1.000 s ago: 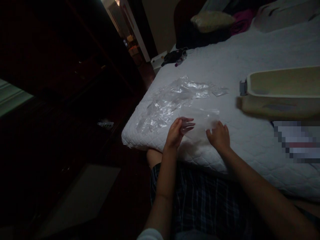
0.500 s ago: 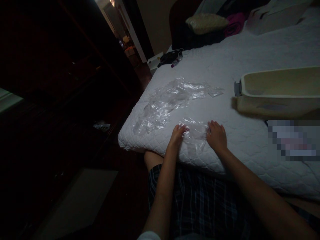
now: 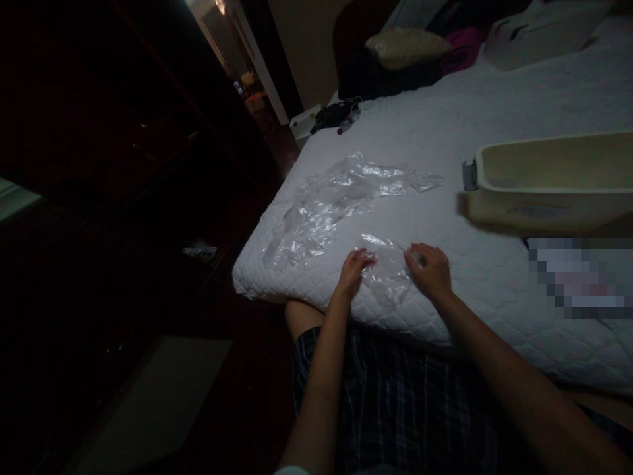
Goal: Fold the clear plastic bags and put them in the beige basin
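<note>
A clear plastic bag lies crinkled at the near edge of the white quilted bed. My left hand has its fingers closed on the bag's left side. On the opposite side my right hand pinches the bag between thumb and fingers. Beyond the hands a spread of more clear plastic bags rests on the bedding, apart from both hands.
A cream plastic bin with a grey latch stands at the right. Farther back are a white box, a pink roll, a beige pillow and some dark items. Dark floor lies left of the bed.
The plastic between my hands has shifted and crumpled into a different shape. My right hand has turned slightly, its thumb now showing against the fingers. The other bags stay put.
</note>
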### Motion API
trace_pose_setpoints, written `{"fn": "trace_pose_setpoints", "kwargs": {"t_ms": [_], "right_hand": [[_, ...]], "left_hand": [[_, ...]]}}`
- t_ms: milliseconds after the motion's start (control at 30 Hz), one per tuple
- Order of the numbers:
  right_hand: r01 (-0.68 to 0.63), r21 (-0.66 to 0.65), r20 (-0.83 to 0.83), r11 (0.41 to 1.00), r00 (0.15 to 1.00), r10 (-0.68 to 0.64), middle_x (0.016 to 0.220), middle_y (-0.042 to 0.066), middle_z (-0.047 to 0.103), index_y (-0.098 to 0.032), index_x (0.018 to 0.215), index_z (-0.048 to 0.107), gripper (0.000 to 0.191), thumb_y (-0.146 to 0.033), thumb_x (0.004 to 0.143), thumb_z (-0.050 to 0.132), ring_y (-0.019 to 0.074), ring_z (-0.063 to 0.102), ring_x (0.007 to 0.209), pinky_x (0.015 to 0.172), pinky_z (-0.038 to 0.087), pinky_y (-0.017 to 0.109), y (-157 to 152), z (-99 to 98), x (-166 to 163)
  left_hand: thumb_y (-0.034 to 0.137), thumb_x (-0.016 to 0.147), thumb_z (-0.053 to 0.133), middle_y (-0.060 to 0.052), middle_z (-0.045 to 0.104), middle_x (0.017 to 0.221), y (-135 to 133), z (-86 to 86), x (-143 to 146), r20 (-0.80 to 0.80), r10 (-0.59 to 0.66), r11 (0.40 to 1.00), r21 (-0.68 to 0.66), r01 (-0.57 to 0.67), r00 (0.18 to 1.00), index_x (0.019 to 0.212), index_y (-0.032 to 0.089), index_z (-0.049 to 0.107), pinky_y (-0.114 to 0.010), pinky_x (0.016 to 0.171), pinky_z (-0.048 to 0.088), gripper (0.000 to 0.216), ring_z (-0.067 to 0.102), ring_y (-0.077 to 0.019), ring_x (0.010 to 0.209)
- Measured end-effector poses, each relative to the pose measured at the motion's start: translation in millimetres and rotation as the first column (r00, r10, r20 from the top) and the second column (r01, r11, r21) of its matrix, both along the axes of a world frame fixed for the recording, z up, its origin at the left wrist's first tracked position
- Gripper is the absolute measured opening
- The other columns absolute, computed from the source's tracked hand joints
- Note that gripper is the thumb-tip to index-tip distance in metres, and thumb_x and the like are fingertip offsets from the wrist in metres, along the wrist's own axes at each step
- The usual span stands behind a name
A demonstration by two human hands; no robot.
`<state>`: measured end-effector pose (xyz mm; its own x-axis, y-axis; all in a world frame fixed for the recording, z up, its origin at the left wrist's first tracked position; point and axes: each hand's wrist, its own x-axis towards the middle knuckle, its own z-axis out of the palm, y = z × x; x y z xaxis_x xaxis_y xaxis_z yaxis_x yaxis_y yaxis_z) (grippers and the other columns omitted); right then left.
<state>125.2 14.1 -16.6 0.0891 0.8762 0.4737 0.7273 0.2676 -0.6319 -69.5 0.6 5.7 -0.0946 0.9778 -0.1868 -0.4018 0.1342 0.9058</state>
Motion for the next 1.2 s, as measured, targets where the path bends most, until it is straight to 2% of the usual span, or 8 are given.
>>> {"fn": "trace_pose_setpoints", "kwargs": {"t_ms": [100, 267, 433, 533, 733, 833, 1000, 1200], "right_hand": [[0.001, -0.023, -0.09, 1.0, 0.996, -0.003, 0.099, 0.008, 0.071, -0.02, 0.083, 0.067, 0.028, -0.041, 0.079, 0.05, 0.0259, 0.061, 0.101, 0.098, 0.036, 0.047, 3, 3.1, 1], [-0.013, -0.203, -0.283, 0.979, 0.958, -0.045, 0.084, 0.009, 0.07, -0.019, 0.082, 0.065, 0.028, -0.043, 0.076, 0.052, 0.0238, 0.063, 0.078, 0.075, 0.048, 0.039, 7, 13.8, 6], [0.006, -0.258, -0.404, 0.966, 0.908, -0.113, 0.077, 0.007, 0.066, -0.019, 0.081, 0.058, 0.026, -0.044, 0.077, 0.052, 0.0199, 0.061, 0.07, 0.063, 0.048, 0.032, 16, 21.2, 5], [-0.062, -0.269, -0.5, 0.961, 0.862, -0.085, 0.072, 0.004, 0.065, -0.021, 0.088, 0.052, 0.027, -0.047, 0.081, 0.047, 0.0172, 0.059, 0.063, 0.058, 0.047, 0.031, 23, 27.4, 3], [-0.153, -0.299, -0.564, 0.942, 0.825, -0.045, 0.064, 0.001, 0.057, -0.023, 0.095, 0.044, 0.023, -0.044, 0.085, 0.043, 0.0166, 0.057, 0.053, 0.051, 0.047, 0.031, 27, 58.1, 3], [-0.114, -0.255, -0.504, 0.96, 0.863, -0.032, 0.062, -0.002, 0.053, -0.023, 0.099, 0.039, 0.021, -0.041, 0.088, 0.039, 0.0137, 0.053, 0.045, 0.046, 0.043, 0.027, 25, 78.6, 6], [-0.07, -0.064, -0.204, 0.995, 0.977, 0.056, 0.06, -0.005, 0.05, -0.022, 0.096, 0.037, 0.012, -0.033, 0.091, 0.037, 0.0096, 0.046, 0.041, 0.046, 0.036, 0.024, 21, 113.8, 17], [-0.167, 0.197, 0.084, 0.966, 0.985, 0.153, 0.065, -0.003, 0.053, -0.023, 0.096, 0.039, 0.008, -0.027, 0.089, 0.041, 0.0124, 0.05, 0.049, 0.051, 0.038, 0.026, 9, 149.3, 19]], "left_hand": [[0.036, 0.074, 0.069, -0.004, 0.069, 0.089, -1, -2.1, -2, 0.024, -0.03, 0.999, 0.039, 0.029, 0.999, 0.099, 0.017, 0.058, -0.034, 0.089, 0.046, 0.033, 0.068, -0.0161, 0.081], [0.038, 0.074, 0.069, -0.007, 0.069, 0.098, -3, -5.0, -6, 0.038, -0.055, 0.996, 0.067, 0.053, 0.998, 0.101, 0.017, 0.058, -0.035, 0.091, 0.046, 0.036, 0.067, -0.0173, 0.086], [0.036, 0.074, 0.069, -0.007, 0.07, 0.099, -6, -2.2, -8, 0.088, -0.081, 0.993, 0.091, 0.073, 0.993, 0.102, 0.017, 0.059, -0.037, 0.092, 0.046, 0.035, 0.068, -0.0173, 0.084], [0.035, 0.075, 0.068, -0.007, 0.07, 0.1, -8, -0.5, -10, 0.118, -0.1, 0.992, 0.094, 0.089, 0.988, 0.101, 0.018, 0.06, -0.037, 0.092, 0.046, 0.033, 0.068, -0.018, 0.086], [0.034, 0.078, 0.063, -0.008, 0.069, 0.107, -9, 0.6, -14, 0.167, -0.15, 0.985, 0.11, 0.132, 0.975, 0.102, 0.018, 0.062, -0.038, 0.094, 0.045, 0.028, 0.067, -0.02, 0.094], [0.037, 0.08, 0.058, -0.011, 0.068, 0.107, -10, 2.2, -16, 0.194, -0.161, 0.986, 0.077, 0.149, 0.968, 0.095, 0.016, 0.064, -0.041, 0.096, 0.043, 0.026, 0.064, -0.0234, 0.101], [0.047, 0.083, 0.051, -0.014, 0.07, 0.098, -11, 8.4, -18, 0.306, -0.19, 0.982, 0.069, 0.177, 0.933, 0.093, 0.011, 0.065, -0.043, 0.1, 0.039, 0.039, 0.062, -0.0273, 0.106], [0.05, 0.079, 0.06, -0.013, 0.066, 0.108, 5, 31.4, -4, 0.33, -0.303, 0.953, 0.091, 0.289, 0.894, 0.106, 0.014, 0.06, -0.038, 0.092, 0.042, 0.045, 0.063, -0.0231, 0.097]]}}
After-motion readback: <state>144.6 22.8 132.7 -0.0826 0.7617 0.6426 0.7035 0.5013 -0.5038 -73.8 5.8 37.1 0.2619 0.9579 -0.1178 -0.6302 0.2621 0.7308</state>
